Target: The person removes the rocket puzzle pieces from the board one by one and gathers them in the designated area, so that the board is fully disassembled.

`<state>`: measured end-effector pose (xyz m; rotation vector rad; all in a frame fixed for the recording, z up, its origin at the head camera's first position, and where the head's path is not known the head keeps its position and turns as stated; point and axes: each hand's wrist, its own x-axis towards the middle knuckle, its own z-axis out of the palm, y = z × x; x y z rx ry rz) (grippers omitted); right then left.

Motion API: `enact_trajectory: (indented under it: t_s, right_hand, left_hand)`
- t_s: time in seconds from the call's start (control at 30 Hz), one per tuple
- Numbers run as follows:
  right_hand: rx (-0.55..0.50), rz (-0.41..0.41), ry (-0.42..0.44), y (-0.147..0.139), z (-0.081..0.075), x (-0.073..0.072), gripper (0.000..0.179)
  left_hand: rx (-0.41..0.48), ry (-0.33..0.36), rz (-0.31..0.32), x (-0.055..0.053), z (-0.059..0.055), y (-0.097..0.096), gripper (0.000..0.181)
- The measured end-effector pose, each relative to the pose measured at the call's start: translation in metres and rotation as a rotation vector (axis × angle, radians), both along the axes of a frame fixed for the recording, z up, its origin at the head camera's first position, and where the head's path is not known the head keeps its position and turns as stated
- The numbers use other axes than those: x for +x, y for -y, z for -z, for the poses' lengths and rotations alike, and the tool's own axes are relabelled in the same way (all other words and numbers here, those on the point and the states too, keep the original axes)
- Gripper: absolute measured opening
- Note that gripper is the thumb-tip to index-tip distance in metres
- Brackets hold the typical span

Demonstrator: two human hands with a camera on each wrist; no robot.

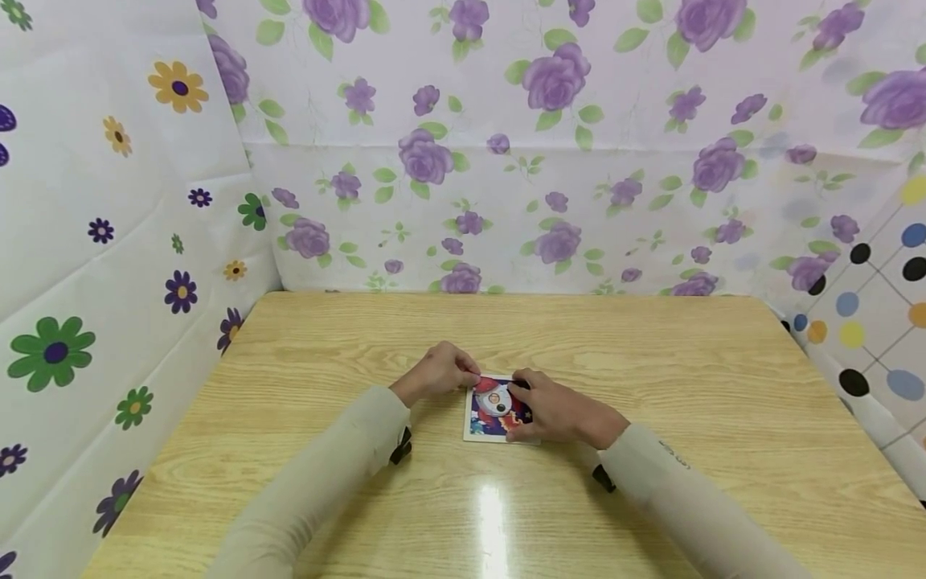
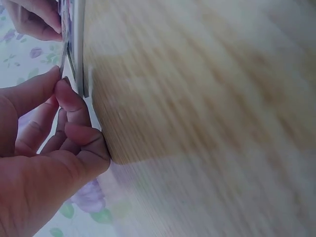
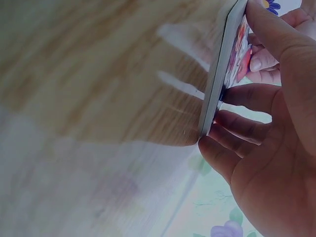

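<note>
A square picture puzzle (image 1: 486, 424) with a white border lies on the table in the head view. Its print is dark blue, with red shapes and a round white figure. At its upper left corner my left hand (image 1: 441, 371) pinches a thin puzzle piece (image 1: 483, 385) with red on it between thumb and forefinger. Seen from the left wrist, that thin piece stands slightly off the board, tilted. My right hand (image 1: 560, 408) spans the puzzle's right side and holds it, thumb at the near edge and fingers toward the far edge. The right palm hides part of the picture.
A wood-grain table (image 1: 651, 346) with a glossy reflection surrounds the puzzle. Behind it hangs a cloth (image 1: 492, 217) with purple flowers. Flower-printed cloth (image 1: 130, 265) lines the left side, and dotted cloth (image 1: 875, 322) the right.
</note>
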<state>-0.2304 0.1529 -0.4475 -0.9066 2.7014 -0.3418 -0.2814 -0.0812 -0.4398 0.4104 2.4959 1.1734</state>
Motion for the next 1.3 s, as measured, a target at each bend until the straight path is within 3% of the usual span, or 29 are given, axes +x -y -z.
enact_trajectory:
  t_s: [0.27,0.53,0.8,1.3]
  right_hand:
    - [-0.004,-0.008,0.002,-0.0006,-0.0023,0.0011,0.089]
    - [-0.008,-0.01,-0.009,-0.0009,-0.0021,0.0011,0.089]
    - [-0.008,0.004,0.011,-0.0001,-0.0009,0.0006,0.09]
    - [0.01,0.023,0.027,0.0009,0.0004,-0.0007,0.086]
  left_hand:
    - [0.024,0.02,-0.022,0.0022,-0.0019,-0.0012,0.009]
    - [-0.048,-0.01,0.012,0.0009,-0.0033,-0.0034,0.012]
    - [0.012,0.041,0.006,0.0011,-0.0046,-0.0016,0.013]
    - [-0.016,0.049,-0.016,0.0025,-0.0069,0.0018,0.013]
